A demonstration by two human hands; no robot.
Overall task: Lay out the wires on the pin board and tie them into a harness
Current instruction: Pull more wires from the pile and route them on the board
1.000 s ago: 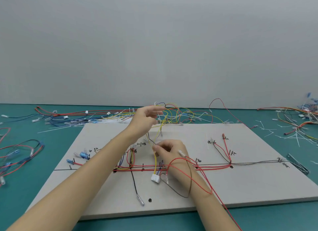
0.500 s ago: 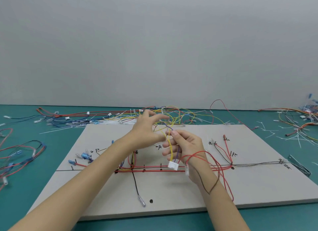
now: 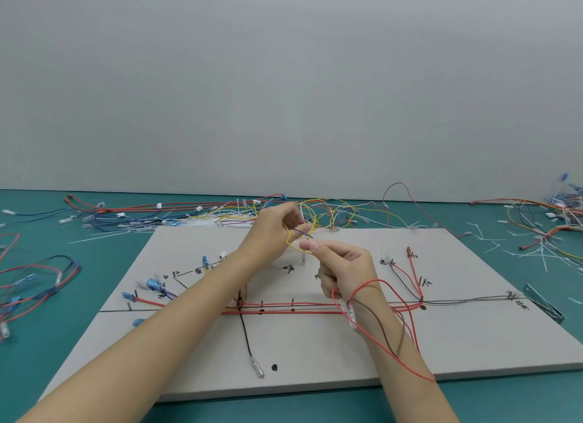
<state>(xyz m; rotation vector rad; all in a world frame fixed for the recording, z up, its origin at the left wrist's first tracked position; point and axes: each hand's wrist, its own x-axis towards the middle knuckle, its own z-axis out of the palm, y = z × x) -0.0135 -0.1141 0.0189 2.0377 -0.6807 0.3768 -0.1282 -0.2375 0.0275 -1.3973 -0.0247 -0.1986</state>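
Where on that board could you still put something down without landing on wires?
The near right part of the pin board, below the red wires, is bare, as is its far right corner. Its left side and the green table behind hold crowded wires.

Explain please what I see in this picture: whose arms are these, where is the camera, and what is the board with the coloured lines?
There is no machine here. A person wears the camera on the head, so you look down along their two bare arms. The grey pin board lies on a green table. Red wires already run along its drawn lines. The left hand and the right hand both pinch thin yellow and purple wires above the board. A red wire loops over the right wrist. Loose wires lie behind the board.
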